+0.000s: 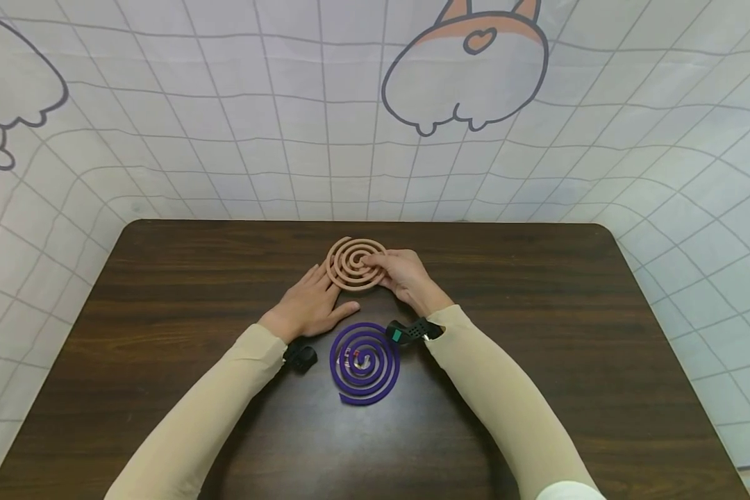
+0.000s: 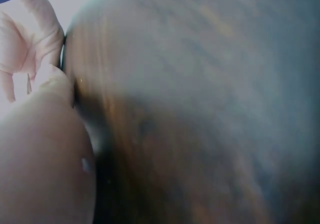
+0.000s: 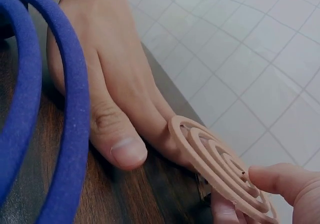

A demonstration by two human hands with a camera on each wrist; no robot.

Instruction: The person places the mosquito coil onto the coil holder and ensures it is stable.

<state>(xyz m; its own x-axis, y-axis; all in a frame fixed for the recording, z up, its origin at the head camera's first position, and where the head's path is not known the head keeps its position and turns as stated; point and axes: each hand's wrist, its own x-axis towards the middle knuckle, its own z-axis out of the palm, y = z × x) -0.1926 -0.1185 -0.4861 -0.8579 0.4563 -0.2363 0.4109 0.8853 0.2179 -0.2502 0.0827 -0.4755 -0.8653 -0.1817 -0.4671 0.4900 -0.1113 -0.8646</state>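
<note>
My right hand pinches a tan spiral mosquito coil near its centre, thumb on top and fingers underneath. In the right wrist view the tan coil is tilted above the dark tabletop. My left hand lies palm down with fingers stretched out and thumb spread; its fingertips meet the left edge of the tan coil. Closer to me, between the forearms, is a purple spiral coil. Its loops loom large at the left of the right wrist view. The left wrist view is mostly blurred table.
A dark wood-grain table spans the scene, backed by a white gridded cloth with cartoon animal drawings. A small white and red patch shows between the purple coil's inner loops. Black devices are strapped at both wrists, the right one overlapping the purple coil's edge.
</note>
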